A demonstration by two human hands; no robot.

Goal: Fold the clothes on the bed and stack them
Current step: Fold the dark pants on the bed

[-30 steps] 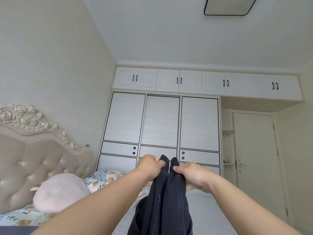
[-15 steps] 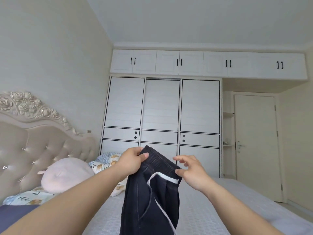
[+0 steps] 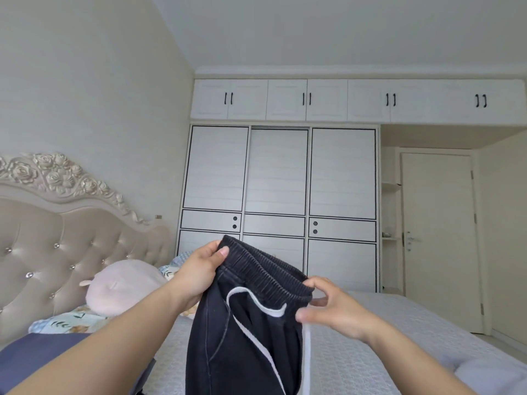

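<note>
Your left hand (image 3: 196, 273) pinches the left end of the elastic waistband (image 3: 265, 270) of a pair of dark sweatpants (image 3: 242, 337), thumb flat on the near face of the ribbed band and the other fingers hidden behind it. Your right hand (image 3: 336, 309) meets the right end of the same waistband with its fingers curled; the fingertips touch the band's corner, but you cannot tell whether they have closed on the cloth or only rest against it. The waistband runs slanted between your hands, higher at the left, and the pants hang down from it in front of you, out of view at the bottom edge. A white stripe (image 3: 256, 306) curves across the front below the band and runs down the right side of the cloth. Below and beyond the pants lies the bed (image 3: 399, 332) with its pale grey quilted cover, bare to the right of your right forearm as far as the bed's edge. To your left sit a pink plush pillow (image 3: 125, 289), a floral pillow (image 3: 65, 320) and a dark blue cloth (image 3: 34, 354), in front of the tufted headboard (image 3: 62, 246). Across the room stand the white wardrobe (image 3: 279, 195) and a closed door (image 3: 439, 238).
</note>
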